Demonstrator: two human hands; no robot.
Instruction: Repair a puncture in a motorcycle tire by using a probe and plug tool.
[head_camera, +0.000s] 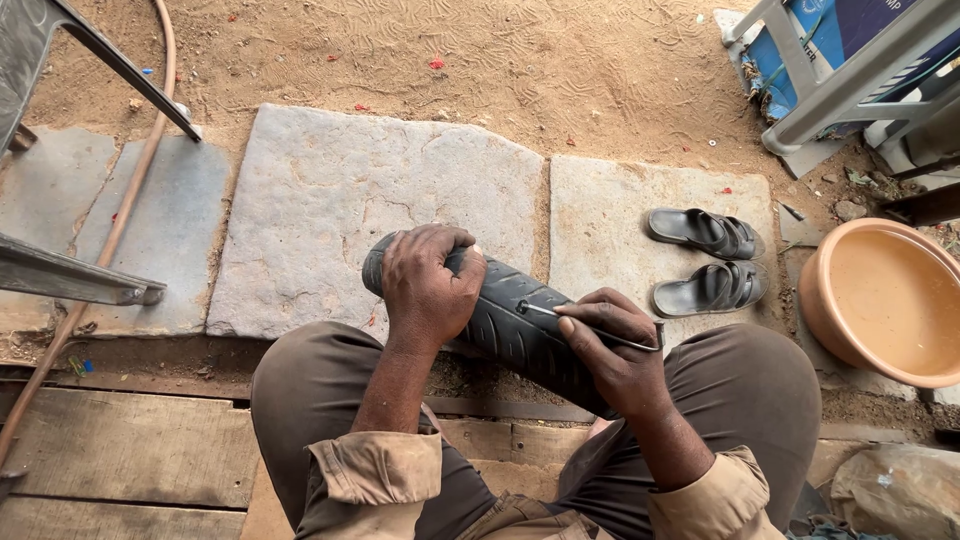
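head camera looks steeply down, close above lap.

Even soft daylight, faint shadows, sharp centre, no glare, slight wide-angle bending at edges

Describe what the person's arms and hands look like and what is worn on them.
Both hands, left hand and right hand, are bare, with no gloves, rings or watch visible. The tan sleeves are rolled up near the elbows, leaving both forearms uncovered.
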